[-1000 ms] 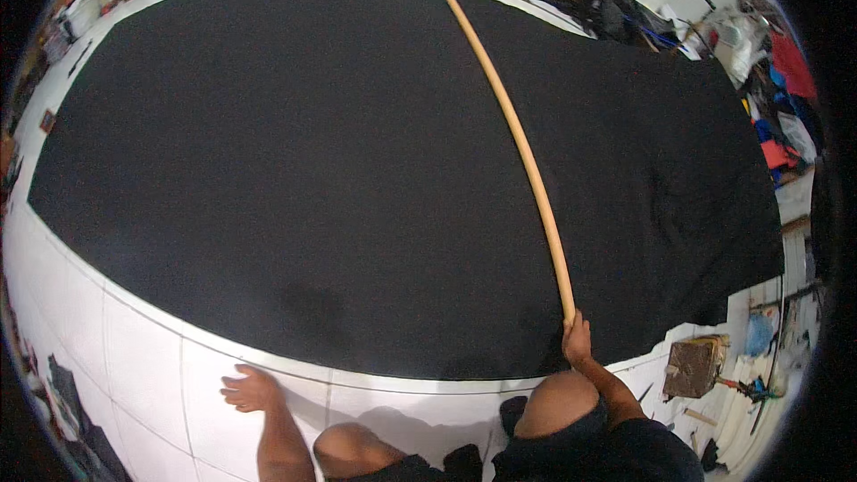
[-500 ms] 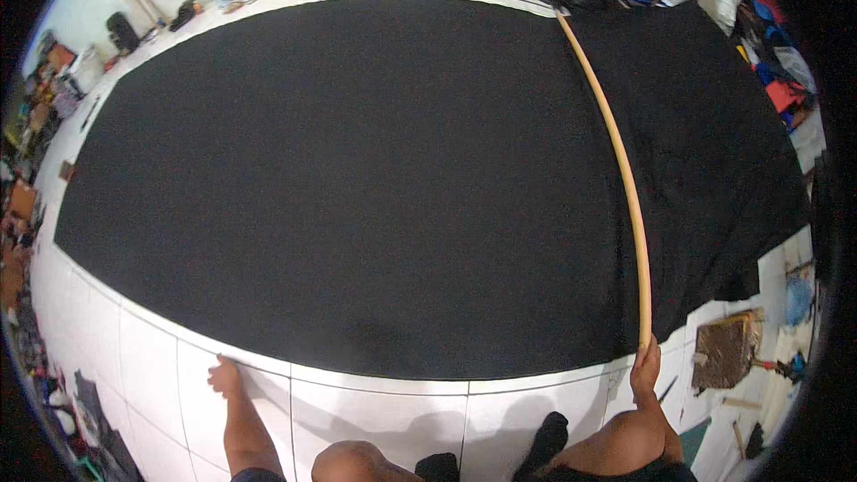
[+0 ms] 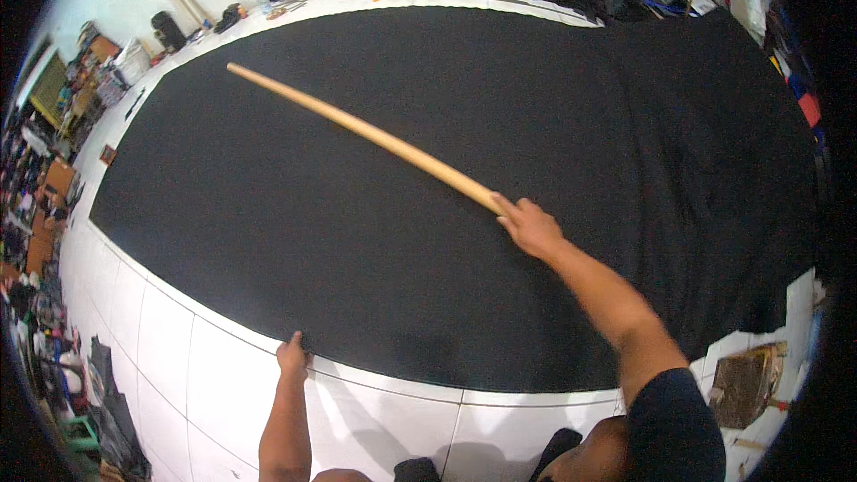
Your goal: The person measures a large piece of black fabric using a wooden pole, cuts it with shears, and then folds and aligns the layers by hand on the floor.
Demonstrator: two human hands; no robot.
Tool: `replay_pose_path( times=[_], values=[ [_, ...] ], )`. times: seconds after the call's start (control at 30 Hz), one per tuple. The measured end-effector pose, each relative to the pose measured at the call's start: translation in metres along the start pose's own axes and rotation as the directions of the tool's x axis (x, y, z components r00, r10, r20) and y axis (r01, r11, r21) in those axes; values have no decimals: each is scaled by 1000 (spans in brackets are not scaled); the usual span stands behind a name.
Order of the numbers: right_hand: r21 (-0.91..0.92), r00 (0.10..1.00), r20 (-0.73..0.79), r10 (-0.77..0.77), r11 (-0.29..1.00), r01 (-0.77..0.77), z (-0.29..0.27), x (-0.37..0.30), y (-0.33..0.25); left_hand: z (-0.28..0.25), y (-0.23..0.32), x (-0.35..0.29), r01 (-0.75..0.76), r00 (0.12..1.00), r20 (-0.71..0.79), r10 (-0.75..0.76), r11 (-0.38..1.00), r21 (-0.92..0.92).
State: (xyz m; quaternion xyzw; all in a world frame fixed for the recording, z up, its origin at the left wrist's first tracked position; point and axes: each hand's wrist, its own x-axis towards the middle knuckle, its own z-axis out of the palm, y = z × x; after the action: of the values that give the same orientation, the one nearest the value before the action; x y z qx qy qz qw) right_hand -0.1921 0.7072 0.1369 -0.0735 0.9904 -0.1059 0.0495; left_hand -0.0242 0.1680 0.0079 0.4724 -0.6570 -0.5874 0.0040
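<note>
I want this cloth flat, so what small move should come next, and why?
Perhaps sweep the pole rightward: the black cloth looks smooth on the left but rippled on the right, and your right hand holds the pole's near end.

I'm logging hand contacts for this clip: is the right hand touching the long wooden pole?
Touching. The head view shows the right hand at the near end of the wooden pole, its fingers against the wood.

Tan pole (image 3: 393, 143) in the right hand (image 3: 534, 228), over black cloth (image 3: 357, 259)
</note>
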Motion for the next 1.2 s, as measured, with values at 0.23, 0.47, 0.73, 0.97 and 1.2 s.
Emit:
replay_pose_path(
  times=[0.23,0.47,0.73,0.97,1.2],
  values=[
    [122,999,13,39,992,-40,72,85,-71,-30,-8,-32,-173,973,144,182,982,-72],
    [275,974,-22,226,938,-212,47,135,-68,-26,-19,-24,-161,969,156,190,970,-181],
    [136,973,47,227,963,-231,47,-75,25,-28,-17,-26,-208,970,96,221,969,-135],
    [111,910,-43,411,908,-405,61,-293,88,-25,-19,-29,-203,959,147,244,948,-246],
    [140,727,-142,672,741,-657,63,-399,156,17,-29,-92,-30,940,337,56,996,-81]
  ],
)
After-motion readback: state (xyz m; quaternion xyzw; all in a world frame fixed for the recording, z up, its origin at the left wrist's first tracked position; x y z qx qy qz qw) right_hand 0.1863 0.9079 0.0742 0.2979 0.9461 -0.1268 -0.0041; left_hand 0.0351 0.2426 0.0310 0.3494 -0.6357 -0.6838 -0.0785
